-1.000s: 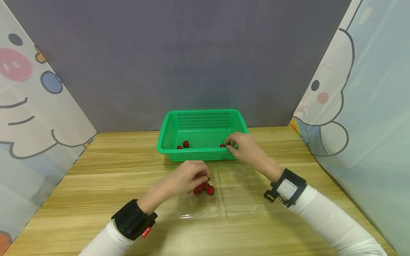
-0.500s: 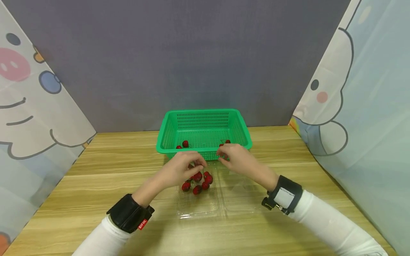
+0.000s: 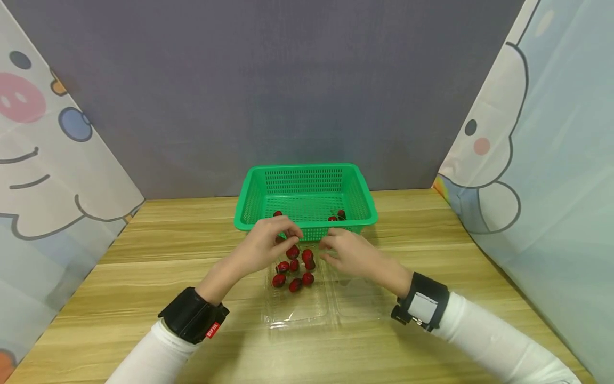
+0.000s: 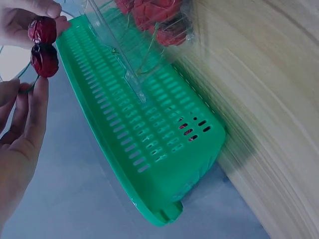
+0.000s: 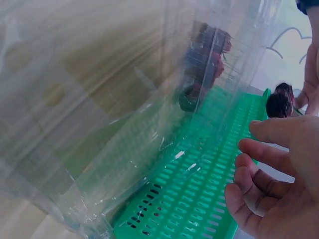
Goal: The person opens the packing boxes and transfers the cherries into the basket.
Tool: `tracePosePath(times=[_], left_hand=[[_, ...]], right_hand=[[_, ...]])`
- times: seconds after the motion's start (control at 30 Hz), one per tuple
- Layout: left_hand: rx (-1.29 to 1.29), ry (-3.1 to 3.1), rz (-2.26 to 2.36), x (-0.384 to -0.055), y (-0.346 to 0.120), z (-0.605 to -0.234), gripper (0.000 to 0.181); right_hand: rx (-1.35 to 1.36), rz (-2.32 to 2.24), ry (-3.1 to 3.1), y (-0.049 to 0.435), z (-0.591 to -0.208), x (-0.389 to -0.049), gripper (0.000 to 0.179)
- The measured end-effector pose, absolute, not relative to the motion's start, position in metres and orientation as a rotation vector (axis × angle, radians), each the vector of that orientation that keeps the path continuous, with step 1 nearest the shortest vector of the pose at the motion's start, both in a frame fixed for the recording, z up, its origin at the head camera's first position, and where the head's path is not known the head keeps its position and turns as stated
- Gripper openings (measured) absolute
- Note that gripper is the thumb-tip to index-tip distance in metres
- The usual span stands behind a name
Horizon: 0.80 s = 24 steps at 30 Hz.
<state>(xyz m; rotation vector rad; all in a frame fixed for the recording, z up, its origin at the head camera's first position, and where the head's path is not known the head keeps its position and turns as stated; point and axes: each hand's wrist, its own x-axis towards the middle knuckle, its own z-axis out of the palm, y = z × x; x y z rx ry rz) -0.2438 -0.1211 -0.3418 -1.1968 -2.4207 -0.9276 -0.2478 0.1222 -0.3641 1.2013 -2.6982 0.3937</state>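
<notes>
My left hand (image 3: 268,242) hangs over the far part of a clear plastic clamshell box (image 3: 299,314). Between thumb and fingers it pinches the green stem of two dark red cherries (image 4: 44,47), best seen in the left wrist view. My right hand (image 3: 352,256) hovers beside it, fingers loosely bent and holding nothing; in the left wrist view a fingertip shows close to the upper cherry. Several loose cherries (image 3: 294,265) are spread across the box's left half, some partly hidden by my left hand.
Behind the box stands a green perforated basket (image 3: 307,169), with a few cherries (image 3: 341,214) near its front wall. The box's other transparent half (image 3: 360,304) lies folded out to the right. All of it rests on a wood-grain table (image 3: 168,240) before a grey backdrop (image 3: 307,96).
My right hand has come out of the basket and moved left, nearer my left hand. My left hand has moved away from me and slightly left, uncovering cherries that lie more spread out.
</notes>
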Motion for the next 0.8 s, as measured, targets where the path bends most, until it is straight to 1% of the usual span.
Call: tracePosePath(times=[0.2, 0.5, 0.8], left_hand=[[-1.135, -2.372, -0.940, -0.249, -0.123, -0.339, 0.013], [-1.049, -2.391, -0.940, -0.259, -0.129, -0.337, 0.010], [-0.910, -2.380, -0.917, -0.269, -0.135, -0.338, 0.011]], right_hand=[[1.227, 0.383, -2.672, 0.118, -0.371, -0.243, 0.014], [1.336, 0.339, -2.551, 0.109, -0.375, -0.237, 0.008], [1.371, 0.233, -2.594, 0.100, -0.374, -0.232, 0.013]])
